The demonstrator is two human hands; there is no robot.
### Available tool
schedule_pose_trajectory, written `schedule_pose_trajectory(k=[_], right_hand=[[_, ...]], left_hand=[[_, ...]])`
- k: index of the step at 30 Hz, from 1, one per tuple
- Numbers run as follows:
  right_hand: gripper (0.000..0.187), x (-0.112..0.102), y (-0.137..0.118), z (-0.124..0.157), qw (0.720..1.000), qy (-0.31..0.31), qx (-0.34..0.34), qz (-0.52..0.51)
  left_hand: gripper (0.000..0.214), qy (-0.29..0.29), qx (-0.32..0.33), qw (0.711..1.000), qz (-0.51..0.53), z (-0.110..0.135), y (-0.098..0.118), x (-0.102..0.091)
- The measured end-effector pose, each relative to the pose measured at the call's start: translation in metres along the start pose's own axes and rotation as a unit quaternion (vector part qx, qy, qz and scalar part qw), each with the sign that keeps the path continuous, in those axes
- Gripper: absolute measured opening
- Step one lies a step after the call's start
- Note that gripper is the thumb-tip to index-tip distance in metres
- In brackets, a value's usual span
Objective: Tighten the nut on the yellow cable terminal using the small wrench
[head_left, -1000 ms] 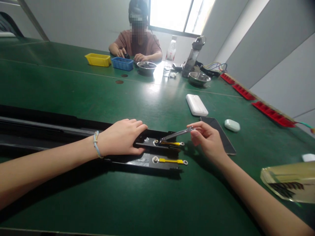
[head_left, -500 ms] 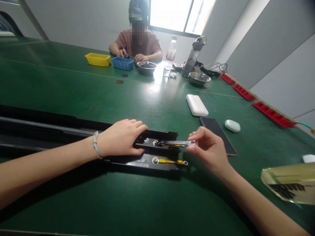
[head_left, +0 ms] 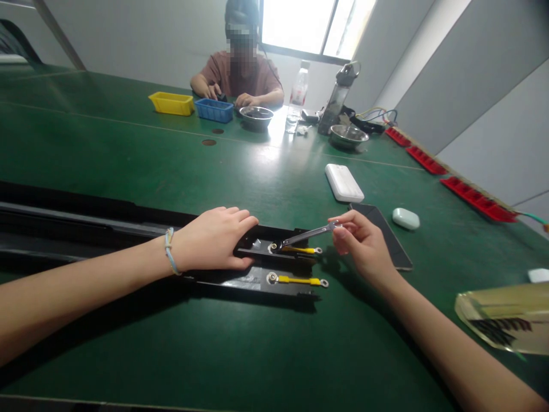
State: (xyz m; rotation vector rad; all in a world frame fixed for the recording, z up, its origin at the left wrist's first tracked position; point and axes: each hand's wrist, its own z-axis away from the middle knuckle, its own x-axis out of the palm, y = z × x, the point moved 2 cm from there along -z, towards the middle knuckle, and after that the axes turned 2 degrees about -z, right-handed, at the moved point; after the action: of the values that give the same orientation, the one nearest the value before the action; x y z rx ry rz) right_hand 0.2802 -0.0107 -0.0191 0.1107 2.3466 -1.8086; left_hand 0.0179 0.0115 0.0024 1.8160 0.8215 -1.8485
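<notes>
The right hand (head_left: 365, 243) has swung the wrench (head_left: 307, 234), uncovering a yellow lead (head_left: 300, 250).

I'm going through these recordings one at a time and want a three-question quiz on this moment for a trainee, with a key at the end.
1. Multiple choice: what does the right hand hold between its fingers?
A) the blue bin
B) a metal wrench
C) the clear bottle

2. True or false: the left hand rests on the long black part.

3. Count: how many yellow leads show at the end of the long black part?

Key:
1. B
2. True
3. Two
</notes>
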Motion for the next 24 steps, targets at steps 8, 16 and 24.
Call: schedule_pose_trajectory(k=[8,16,24], right_hand=[[0.021,0.000,-0.011,0.005,1.000,-0.012,-0.007,-0.004],[0.025,0.013,-0.030,0.016,0.998,0.010,-0.050,0.040],[0.027,0.014,-0.032,0.017,0.996,-0.001,-0.074,0.042]], left_hand=[[0.052,0.004,0.001,1.000,-0.004,-0.001,0.000,0.001],[0.051,0.007,0.002,1.000,0.006,0.000,0.000,0.000],[0.051,0.006,0.002,1.000,0.004,0.001,0.000,-0.001]])
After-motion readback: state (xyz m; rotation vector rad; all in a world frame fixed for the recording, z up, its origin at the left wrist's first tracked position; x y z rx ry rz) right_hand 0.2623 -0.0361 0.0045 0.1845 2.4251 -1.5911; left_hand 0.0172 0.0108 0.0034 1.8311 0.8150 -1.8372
